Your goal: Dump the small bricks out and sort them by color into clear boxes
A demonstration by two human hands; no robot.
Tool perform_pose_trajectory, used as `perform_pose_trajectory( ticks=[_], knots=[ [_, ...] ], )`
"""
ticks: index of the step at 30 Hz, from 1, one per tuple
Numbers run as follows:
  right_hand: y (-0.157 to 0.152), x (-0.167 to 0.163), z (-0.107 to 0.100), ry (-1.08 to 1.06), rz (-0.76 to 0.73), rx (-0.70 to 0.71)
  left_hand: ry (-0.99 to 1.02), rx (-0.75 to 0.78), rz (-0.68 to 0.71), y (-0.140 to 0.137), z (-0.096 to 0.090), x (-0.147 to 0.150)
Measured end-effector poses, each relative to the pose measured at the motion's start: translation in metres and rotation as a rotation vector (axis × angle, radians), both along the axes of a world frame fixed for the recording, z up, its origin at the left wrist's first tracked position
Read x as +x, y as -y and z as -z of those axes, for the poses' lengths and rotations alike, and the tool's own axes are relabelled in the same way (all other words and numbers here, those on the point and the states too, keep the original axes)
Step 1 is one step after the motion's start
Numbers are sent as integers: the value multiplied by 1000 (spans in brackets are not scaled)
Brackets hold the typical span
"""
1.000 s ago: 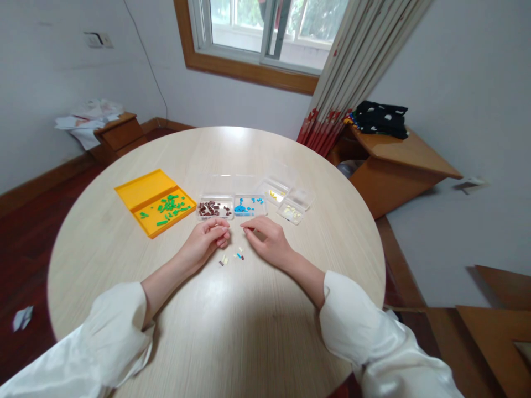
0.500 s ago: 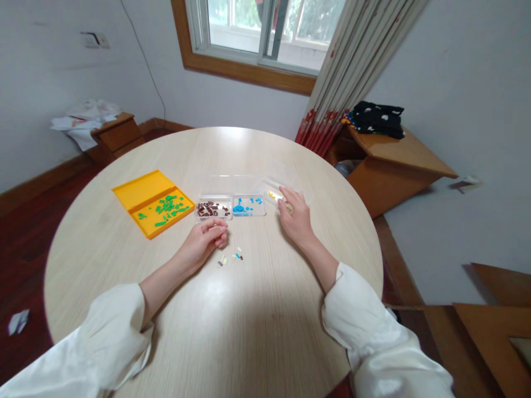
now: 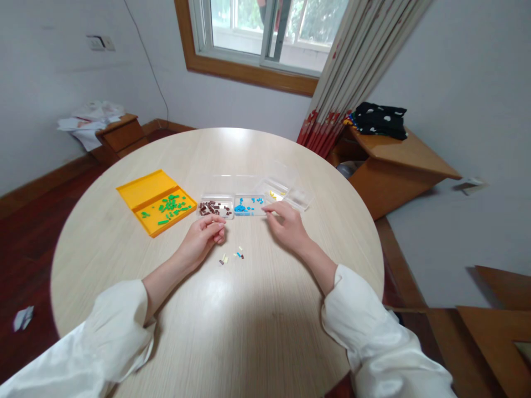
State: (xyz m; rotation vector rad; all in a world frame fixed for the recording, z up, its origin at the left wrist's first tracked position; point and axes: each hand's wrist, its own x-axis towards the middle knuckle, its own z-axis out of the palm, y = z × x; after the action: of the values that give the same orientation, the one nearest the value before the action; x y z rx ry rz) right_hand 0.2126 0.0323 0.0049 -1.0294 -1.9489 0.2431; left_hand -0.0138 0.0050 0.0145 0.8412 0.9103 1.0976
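Note:
My left hand [image 3: 204, 236] rests near the clear box of brown bricks [image 3: 214, 208], its fingers curled and thumb pressed to them; I cannot make out what it holds, if anything. Thumb and fingertips together, my right hand [image 3: 287, 225] is by the right end of the clear box of blue bricks [image 3: 249, 207]. Anything in that pinch is too small to tell. Behind the right hand stands a clear box with a few yellow bricks [image 3: 277, 195]. Small loose bricks [image 3: 225, 258] in pale yellow, blue and brown lie on the table between the hands.
An open yellow case [image 3: 143, 190] with green bricks [image 3: 171, 205] lies at the left on the round table [image 3: 232, 331]. Behind the table are a window and a curtain [image 3: 357, 61]. A wooden cabinet [image 3: 398, 166] with dark cloth [image 3: 381, 120] on it stands at the right.
My right hand has moved left and toward me, from over the yellow bricks' box to beside the blue bricks' box, its fingers now closed together. The left hand stays nearly the same.

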Motion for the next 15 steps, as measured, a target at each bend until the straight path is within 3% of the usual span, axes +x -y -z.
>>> perform_pose_trajectory(
  ticks=[4,7,15],
  knots=[
    [16,-17,-3,163,-324,-114,-7,19,-59,-2,1,-1],
    [23,-24,-4,276,-468,-191,5,29,-117,-4,1,-1],
    [23,-26,-1,284,-480,-287,-17,3,-160,-5,1,0]
  ],
)
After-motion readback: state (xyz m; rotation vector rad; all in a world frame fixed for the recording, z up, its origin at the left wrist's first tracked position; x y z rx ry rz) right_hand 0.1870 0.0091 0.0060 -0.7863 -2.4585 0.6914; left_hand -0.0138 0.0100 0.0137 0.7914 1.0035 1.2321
